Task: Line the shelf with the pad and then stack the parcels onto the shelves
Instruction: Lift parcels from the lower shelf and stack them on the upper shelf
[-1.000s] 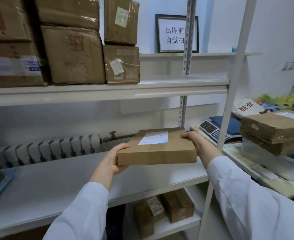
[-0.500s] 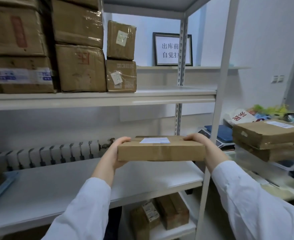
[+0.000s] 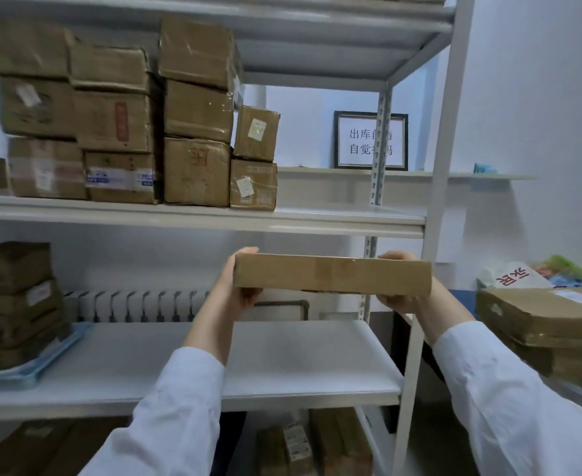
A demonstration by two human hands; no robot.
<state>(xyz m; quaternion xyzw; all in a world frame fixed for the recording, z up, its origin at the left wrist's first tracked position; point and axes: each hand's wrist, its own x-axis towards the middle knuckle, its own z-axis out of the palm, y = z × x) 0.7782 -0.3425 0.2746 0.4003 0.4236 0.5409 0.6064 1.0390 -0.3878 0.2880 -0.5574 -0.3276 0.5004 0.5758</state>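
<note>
While held level | parcel (image 3: 332,273) between left grip (image 3: 229,286) and right grip (image 3: 401,300)

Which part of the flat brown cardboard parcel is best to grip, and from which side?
Grip the two short ends of the flat brown cardboard parcel, one hand from each side, as the left hand and right hand do now. It is wide, thin and level, so end grips should keep it balanced.
</note>
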